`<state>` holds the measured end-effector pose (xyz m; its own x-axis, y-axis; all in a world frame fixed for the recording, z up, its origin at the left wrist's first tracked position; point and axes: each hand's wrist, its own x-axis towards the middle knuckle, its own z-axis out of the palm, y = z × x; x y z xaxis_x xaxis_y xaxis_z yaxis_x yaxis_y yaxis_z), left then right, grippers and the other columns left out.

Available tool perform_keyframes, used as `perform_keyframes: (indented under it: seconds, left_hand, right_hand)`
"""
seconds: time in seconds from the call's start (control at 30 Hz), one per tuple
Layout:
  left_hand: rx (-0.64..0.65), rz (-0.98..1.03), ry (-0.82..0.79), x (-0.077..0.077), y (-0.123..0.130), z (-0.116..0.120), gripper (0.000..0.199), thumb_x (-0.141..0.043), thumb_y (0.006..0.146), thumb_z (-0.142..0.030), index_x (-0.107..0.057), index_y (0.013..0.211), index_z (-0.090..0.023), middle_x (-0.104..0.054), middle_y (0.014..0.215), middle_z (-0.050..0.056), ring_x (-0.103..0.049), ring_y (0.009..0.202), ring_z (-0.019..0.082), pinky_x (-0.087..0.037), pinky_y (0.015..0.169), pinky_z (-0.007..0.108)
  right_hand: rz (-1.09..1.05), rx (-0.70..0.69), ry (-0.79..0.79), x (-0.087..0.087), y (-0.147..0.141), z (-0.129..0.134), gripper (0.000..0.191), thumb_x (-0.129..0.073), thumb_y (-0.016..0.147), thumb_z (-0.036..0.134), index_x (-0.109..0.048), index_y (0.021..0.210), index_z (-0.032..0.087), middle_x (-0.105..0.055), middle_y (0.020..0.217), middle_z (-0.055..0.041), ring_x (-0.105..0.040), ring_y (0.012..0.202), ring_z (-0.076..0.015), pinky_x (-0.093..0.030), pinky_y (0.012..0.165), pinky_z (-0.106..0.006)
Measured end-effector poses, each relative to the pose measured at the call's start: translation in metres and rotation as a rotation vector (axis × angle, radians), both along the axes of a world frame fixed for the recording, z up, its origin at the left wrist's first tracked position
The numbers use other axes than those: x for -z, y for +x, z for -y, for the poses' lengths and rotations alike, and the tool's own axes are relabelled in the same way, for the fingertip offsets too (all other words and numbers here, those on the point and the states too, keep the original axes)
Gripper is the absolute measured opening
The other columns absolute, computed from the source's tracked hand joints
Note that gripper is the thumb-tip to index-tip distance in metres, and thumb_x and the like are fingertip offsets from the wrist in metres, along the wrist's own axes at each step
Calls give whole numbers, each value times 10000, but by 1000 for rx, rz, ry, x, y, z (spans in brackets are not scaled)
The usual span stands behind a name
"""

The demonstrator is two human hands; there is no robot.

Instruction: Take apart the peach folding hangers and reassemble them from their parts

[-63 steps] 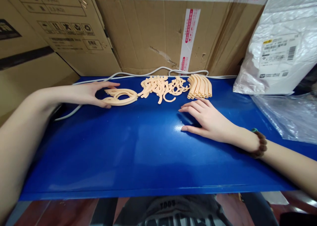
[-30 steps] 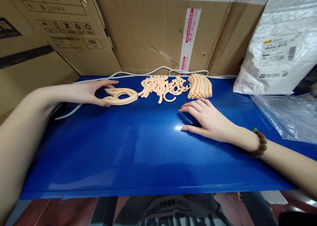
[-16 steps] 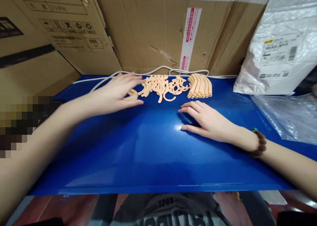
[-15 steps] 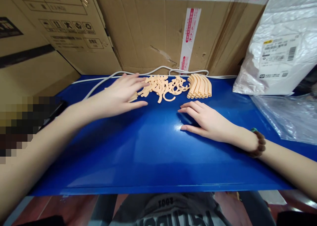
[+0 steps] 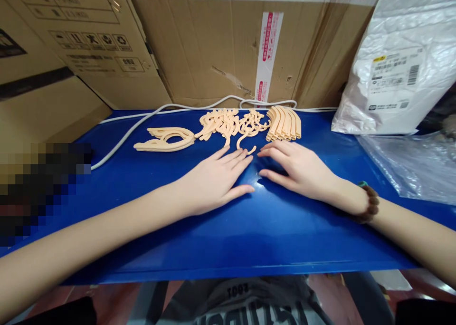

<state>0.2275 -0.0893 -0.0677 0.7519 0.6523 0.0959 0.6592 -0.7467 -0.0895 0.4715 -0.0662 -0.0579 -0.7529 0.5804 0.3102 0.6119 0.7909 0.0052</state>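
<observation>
My left hand (image 5: 220,178) lies over the table, palm down, fingers stretched out and holding nothing. Its fingertips are right beside a loose beige plastic hook (image 5: 238,142) at the front of a heap of similar hooks (image 5: 253,121); whether they touch it I cannot tell. My right hand (image 5: 299,170) rests to the right, fingers bent and apart, with nothing in them. Just behind it stands a neat row of curved beige hollow arms (image 5: 284,123). Left of the hooks is a pile of thin wavy beige pieces (image 5: 219,123), and farther left a flat stack of long looped beige pieces (image 5: 167,139).
The blue table (image 5: 228,239) is backed by cardboard boxes (image 5: 213,49). A white cable (image 5: 133,128) runs along its back and left. At the right are a white mailing bag (image 5: 388,87) and a clear plastic bag (image 5: 409,168). A blurred-out patch covers the left edge.
My left hand has moved right and nearer to me, uncovering the looped stack at the left. The loose hook has turned slightly. My right hand has barely moved.
</observation>
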Motion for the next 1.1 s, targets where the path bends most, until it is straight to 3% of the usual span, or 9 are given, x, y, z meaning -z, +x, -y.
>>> perform_keyframes:
  seconds: [0.2,0.33,0.43,0.6,0.73,1.1]
  left_hand:
    - [92,90,146,3,2,34,724,-176,1058,-533,-537,1417,-19,-562,1439,200,-568,1329,295,-475,1088,427]
    - [126,155,222,2,-2,39,641,-225,1072,-452,-647,1290,-21,-672,1306,191,-675,1185,300,-566,955,414]
    - [162,189,269,0,-5,37,587,-275,1070,-413,-701,1195,-29,-724,1213,182,-728,1076,295,-597,880,402]
    - [195,212,306,0,-7,35,540,-317,1065,-388,-724,1135,-41,-736,1183,187,-735,1055,294,-602,878,409]
    - [205,265,278,3,-8,34,487,-364,1058,-370,-714,1122,-38,-740,1172,187,-727,1078,300,-548,997,493]
    - [100,330,122,7,-13,29,348,-448,1035,-347,-673,1175,-121,-732,1223,105,-700,1132,251,-452,1118,535]
  right_hand:
    - [-124,364,174,-21,27,-29,307,-452,1003,368,-665,1083,161,-688,1068,-152,-640,994,-315,-483,849,-444]
    - [-225,532,139,-18,52,-59,253,-472,953,310,-678,1037,188,-703,1021,-138,-655,934,-301,-492,781,-422]
    - [-296,608,31,-10,64,-74,269,-532,915,365,-663,1058,179,-715,960,-121,-658,827,-278,-485,724,-403]
    - [-359,719,-143,4,67,-85,410,-613,860,519,-645,1084,177,-721,910,-101,-659,775,-274,-456,672,-377]
    - [-368,729,-217,7,63,-87,398,-629,845,497,-650,1095,189,-729,897,-91,-671,807,-281,-455,700,-379]
    - [-237,816,-159,-5,54,-77,387,-567,849,410,-688,1129,172,-751,914,-108,-665,776,-286,-440,679,-375]
